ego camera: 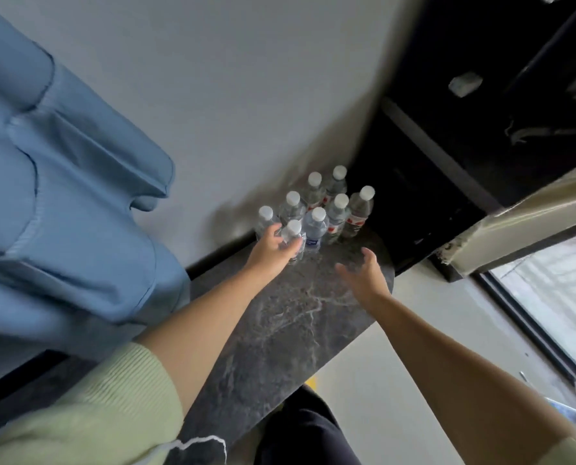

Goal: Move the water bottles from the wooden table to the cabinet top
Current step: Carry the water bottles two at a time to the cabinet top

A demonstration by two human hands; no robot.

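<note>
Gripping bottle [293, 241] — left hand [268, 246]; right hand [363, 271] loose.

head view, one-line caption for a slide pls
Left hand grips a water bottle beside seven others on the marble cabinet top; right hand open.

Dark grey marble-patterned desk [290, 317] with rounded end; eight clear plastic white-capped water bottles [335, 218] stand clustered upright at its far corner.

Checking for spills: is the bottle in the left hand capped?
Capped: a white cap tops the bottle that the left hand grips.
</note>
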